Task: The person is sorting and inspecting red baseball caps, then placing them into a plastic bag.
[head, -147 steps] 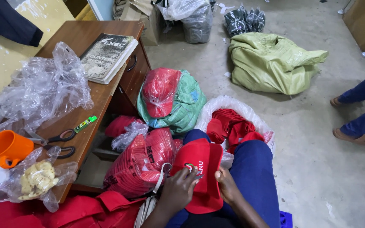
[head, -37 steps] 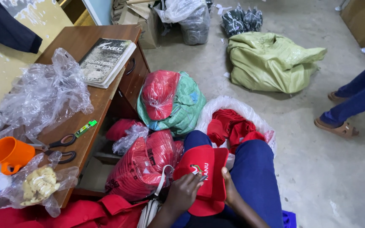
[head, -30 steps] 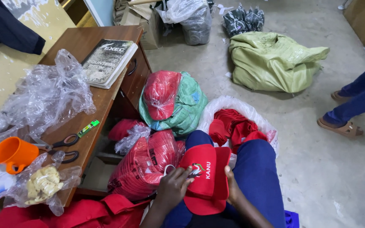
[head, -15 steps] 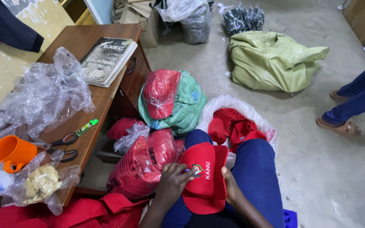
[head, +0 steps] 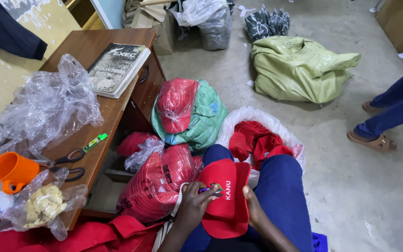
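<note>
Red cap [head: 225,196] is sitting on the person's lap, right hand [head: 253,207] gripping its right edge with closed fingers while the left hand [head: 196,205], which was just resting on the cap a second ago, has now pinched shut on a small dark tool at the front logo. Just left is a clear bag of red caps [head: 157,184], and the table [head: 117,88] further left has scissors [head: 59,161] and an orange cup [head: 8,170]. Farther off there's a green sack [head: 299,70] on the floor.
</note>
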